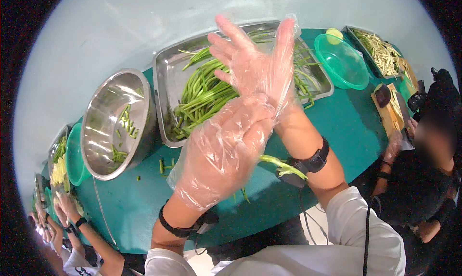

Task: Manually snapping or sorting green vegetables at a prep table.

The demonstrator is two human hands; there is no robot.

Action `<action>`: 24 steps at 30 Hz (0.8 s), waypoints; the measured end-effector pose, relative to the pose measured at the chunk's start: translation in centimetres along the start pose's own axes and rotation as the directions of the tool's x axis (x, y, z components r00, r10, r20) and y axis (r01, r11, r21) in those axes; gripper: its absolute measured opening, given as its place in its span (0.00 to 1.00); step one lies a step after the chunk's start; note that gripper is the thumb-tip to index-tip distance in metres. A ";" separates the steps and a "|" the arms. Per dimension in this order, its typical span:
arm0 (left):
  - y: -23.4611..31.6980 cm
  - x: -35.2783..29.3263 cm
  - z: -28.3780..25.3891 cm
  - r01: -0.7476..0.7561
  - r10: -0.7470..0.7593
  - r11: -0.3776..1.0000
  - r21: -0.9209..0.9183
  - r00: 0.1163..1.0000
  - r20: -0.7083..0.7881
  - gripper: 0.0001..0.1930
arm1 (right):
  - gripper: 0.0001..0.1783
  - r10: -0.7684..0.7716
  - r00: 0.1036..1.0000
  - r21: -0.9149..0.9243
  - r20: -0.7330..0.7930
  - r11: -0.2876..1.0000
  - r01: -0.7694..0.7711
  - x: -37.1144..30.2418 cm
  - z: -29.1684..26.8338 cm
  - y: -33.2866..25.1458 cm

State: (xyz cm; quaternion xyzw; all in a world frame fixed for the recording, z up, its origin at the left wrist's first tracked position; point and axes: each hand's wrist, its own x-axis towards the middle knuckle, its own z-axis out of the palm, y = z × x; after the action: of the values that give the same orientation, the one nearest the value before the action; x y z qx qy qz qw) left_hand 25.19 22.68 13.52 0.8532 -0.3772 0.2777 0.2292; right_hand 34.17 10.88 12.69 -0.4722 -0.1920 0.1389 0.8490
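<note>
Clear plastic gloves cover both my hands, which are raised over the table's middle. My right hand [257, 66] is open, its fingers stretched out and apart in front of a steel tray. My left hand [224, 148] is closed at the right wrist, its fingers gripping the cuff of the right hand's plastic glove [284, 78]. Behind them, long green stalks [207, 93] lie heaped in the rectangular steel tray [161, 100]. A pale green piece of stalk [284, 165] shows beneath my right forearm. Short cut pieces [166, 167] lie on the table left of my left hand.
A steel bowl [98, 131] with some cut green pieces stands left of the tray. Green plastic bowls sit at the left [76, 155] and right [353, 66]. At right, a co-worker's hand [394, 141] is beside a cutting board [382, 115]. More people's hands [67, 206] show at far left.
</note>
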 end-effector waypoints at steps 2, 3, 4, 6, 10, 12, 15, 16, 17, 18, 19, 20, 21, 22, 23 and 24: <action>0.1 0.1 -0.1 0.003 -0.002 1.000 -0.019 0.999 0.044 0.12 | 0.66 -0.021 1.000 -0.022 -0.003 1.000 0.021 0.1 -0.1 -0.2; 0.2 0.2 -0.2 0.005 -0.005 1.000 -0.018 0.999 0.046 0.12 | 0.67 -0.042 0.999 -0.048 -0.007 0.998 0.041 0.1 -0.1 -0.3; 0.4 0.3 -0.2 0.019 -0.019 0.999 -0.030 1.000 0.012 0.11 | 0.67 -0.039 0.999 -0.046 -0.007 0.998 0.039 0.1 -0.2 -0.4; 0.5 0.4 0.1 0.032 -0.033 0.999 -0.041 0.999 -0.024 0.10 | 0.65 0.024 0.996 0.059 0.087 0.998 -0.029 0.2 -0.4 -0.3; 1.2 -0.3 0.7 0.017 0.005 0.983 -0.180 0.993 0.118 0.09 | 0.49 0.146 0.982 0.358 0.122 0.916 -0.181 1.2 -2.1 0.2; 1.3 -0.4 1.0 0.039 0.010 0.970 -0.239 0.979 0.202 0.08 | 0.27 -0.097 0.980 0.151 -0.175 0.981 0.124 1.5 -3.3 -0.5; 0.3 -0.3 1.0 0.036 -0.027 0.974 -0.226 0.999 0.041 0.04 | 0.16 -0.243 0.953 0.003 -0.181 0.969 0.248 0.7 -4.0 -3.0; -0.2 -0.3 0.1 0.038 -0.028 0.974 -0.223 0.999 0.045 0.04 | 0.16 -0.322 0.934 -0.143 -0.157 0.943 0.302 0.5 -3.9 -3.9; -0.6 -0.2 -1.0 0.160 -0.161 0.936 -0.313 0.987 0.023 0.06 | 0.18 -0.322 0.945 -0.206 -0.050 0.929 0.306 -0.1 -3.9 -4.9; -0.9 0.0 -2.0 0.272 -0.292 0.875 -0.401 0.956 0.010 0.11 | 0.18 -0.321 0.946 -0.203 -0.050 0.931 0.305 -0.7 -3.7 -5.6; -0.9 0.0 -2.9 0.275 -0.294 0.875 -0.399 0.956 0.012 0.11 | 0.17 -0.303 0.953 -0.283 0.020 0.912 0.296 -1.3 -3.3 -6.2; -0.8 0.1 -3.4 0.420 -0.486 0.714 -0.560 0.873 0.036 0.13 | 0.17 -0.281 0.956 -0.365 0.088 0.883 0.294 -1.8 -3.3 -6.5; -0.8 0.2 -3.8 0.518 -0.647 0.499 -0.694 0.756 0.098 0.15 | 0.20 -0.285 0.952 -0.509 0.114 0.806 0.302 -1.8 -3.4 -6.6; -1.0 0.4 -3.9 0.516 -0.644 0.499 -0.696 0.758 0.100 0.15 | 0.20 -0.287 0.951 -0.512 0.111 0.804 0.302 -2.0 -3.2 -6.4; -1.1 0.6 -3.9 0.512 -0.677 0.619 -0.596 0.732 -0.075 0.22 | 0.22 -0.281 0.943 -0.601 0.180 0.727 0.331 -2.1 -2.5 -5.8; -1.3 0.5 -4.4 0.518 -0.671 0.715 -0.469 0.698 -0.251 0.29 | 0.23 -0.266 0.932 -0.675 0.246 0.643 0.362 -2.2 -1.3 -5.1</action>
State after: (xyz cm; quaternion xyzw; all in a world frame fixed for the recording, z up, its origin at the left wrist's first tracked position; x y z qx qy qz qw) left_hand 25.15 25.84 16.88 0.7949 -0.0635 0.2816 0.5337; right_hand 33.07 6.39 15.98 -0.7118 -0.3619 -0.0663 0.5983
